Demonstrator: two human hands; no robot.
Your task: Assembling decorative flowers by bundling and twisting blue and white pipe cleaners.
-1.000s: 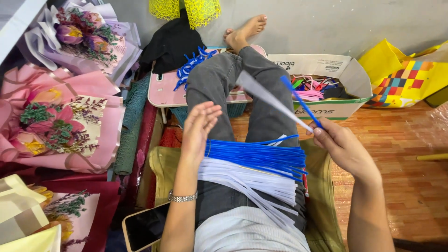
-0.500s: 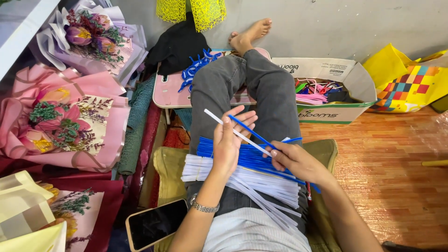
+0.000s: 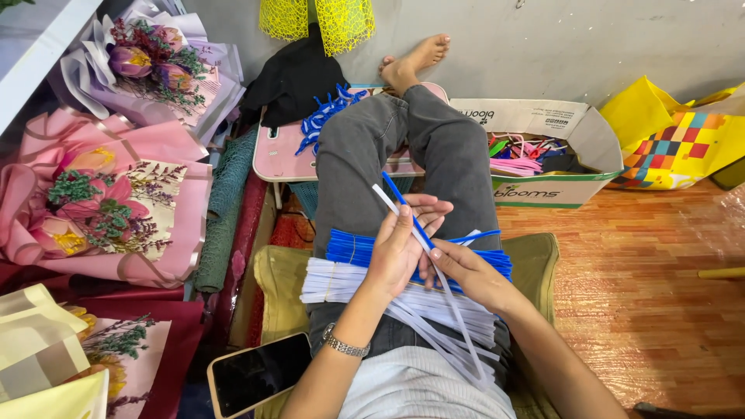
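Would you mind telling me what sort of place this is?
Probably a home craft corner for handmade bouquets: wrapped bouquets lie on the floor, pipe cleaners rest across the lap, and a cardboard box holds more.

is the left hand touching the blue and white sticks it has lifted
Touching. The head view shows the left hand with its fingers wrapped around the blue stick and white stick.

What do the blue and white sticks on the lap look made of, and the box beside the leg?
Blue sticks and white sticks: thin, fuzzy-edged and bendable, probably pipe cleaners, wire under pile; the wire itself is not visible. Box: matte white cardboard, going by its folded flaps.
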